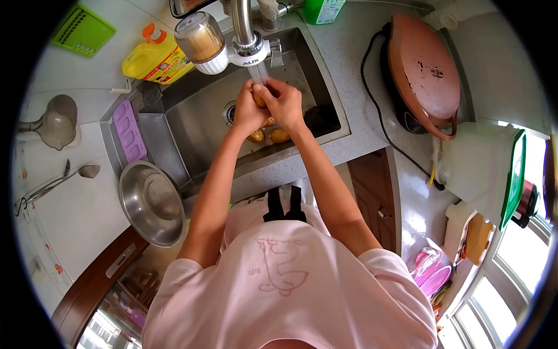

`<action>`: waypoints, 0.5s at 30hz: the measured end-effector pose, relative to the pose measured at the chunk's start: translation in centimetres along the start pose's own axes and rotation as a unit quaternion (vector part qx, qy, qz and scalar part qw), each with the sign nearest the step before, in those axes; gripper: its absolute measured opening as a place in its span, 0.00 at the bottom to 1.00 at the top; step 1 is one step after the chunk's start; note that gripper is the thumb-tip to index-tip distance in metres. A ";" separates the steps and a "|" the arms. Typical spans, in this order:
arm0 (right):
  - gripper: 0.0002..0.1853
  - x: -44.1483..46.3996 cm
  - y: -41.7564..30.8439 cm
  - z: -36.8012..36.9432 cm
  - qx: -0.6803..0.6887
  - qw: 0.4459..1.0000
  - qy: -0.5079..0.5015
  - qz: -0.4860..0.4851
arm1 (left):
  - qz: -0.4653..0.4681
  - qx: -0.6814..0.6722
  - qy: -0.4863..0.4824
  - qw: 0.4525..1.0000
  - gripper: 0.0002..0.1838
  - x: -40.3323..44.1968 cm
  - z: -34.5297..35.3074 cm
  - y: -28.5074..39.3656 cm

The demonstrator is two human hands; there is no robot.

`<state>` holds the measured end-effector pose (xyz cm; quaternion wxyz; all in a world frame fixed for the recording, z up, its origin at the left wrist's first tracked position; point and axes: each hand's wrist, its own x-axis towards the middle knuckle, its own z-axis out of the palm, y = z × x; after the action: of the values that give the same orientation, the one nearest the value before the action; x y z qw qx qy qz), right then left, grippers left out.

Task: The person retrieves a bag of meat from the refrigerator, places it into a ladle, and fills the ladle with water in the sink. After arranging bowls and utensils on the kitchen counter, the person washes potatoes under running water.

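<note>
Under the running water, my left hand [250, 110] and my right hand [283, 106] are closed together around a yellow-brown potato [259, 100]. Fingers cover most of it, and my right thumb presses on its near side. Water falls from the white filter head [250, 57] on the faucet [242, 23] onto my fingers. Below my hands, several more potatoes [279, 136] lie on the bottom of the steel sink [200, 110], partly hidden by my wrists. A dark clump [317, 118], too unclear to name, sits at the sink's right side.
A steel basin [152, 203] rests at the sink's left front corner, near a purple tray [129, 131]. Behind stand a yellow detergent bottle [157, 58] and a green bottle [324, 10]. On the right counter [354, 87] is a pink electric pan [427, 70] with its black cord [372, 96].
</note>
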<state>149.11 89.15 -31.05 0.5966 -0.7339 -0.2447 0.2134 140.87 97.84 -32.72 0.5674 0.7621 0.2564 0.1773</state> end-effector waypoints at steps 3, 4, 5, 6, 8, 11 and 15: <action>0.16 -0.1 -0.3 -0.2 -0.017 1.000 0.002 -0.020 | -0.019 0.027 0.012 0.999 0.28 -0.1 0.3 -0.3; 0.14 0.0 -0.4 -0.1 -0.026 0.999 0.004 -0.027 | -0.028 0.044 0.015 0.999 0.28 0.0 0.3 -0.3; 0.13 -0.1 -0.4 0.0 -0.034 0.999 0.012 -0.032 | -0.037 0.062 0.018 0.997 0.28 0.0 0.3 -0.3; 0.12 -0.1 -0.3 0.1 -0.043 0.998 0.021 -0.038 | -0.031 0.066 0.021 0.997 0.28 0.0 0.5 -0.6; 0.11 0.0 -0.1 0.0 -0.060 0.997 0.035 -0.038 | -0.018 0.076 0.028 0.997 0.28 0.3 0.8 -1.2; 0.10 0.1 0.5 0.0 -0.065 0.996 0.058 -0.030 | 0.012 0.056 0.036 0.998 0.30 0.2 1.0 -1.0; 0.12 0.5 0.6 -0.5 -0.022 0.998 0.057 -0.020 | 0.008 0.049 0.042 0.998 0.30 0.2 0.9 0.3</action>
<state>149.89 88.93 -31.58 0.5972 -0.7530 -0.2296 0.1539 141.58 97.16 -32.74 0.5169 0.7826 0.2824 0.2014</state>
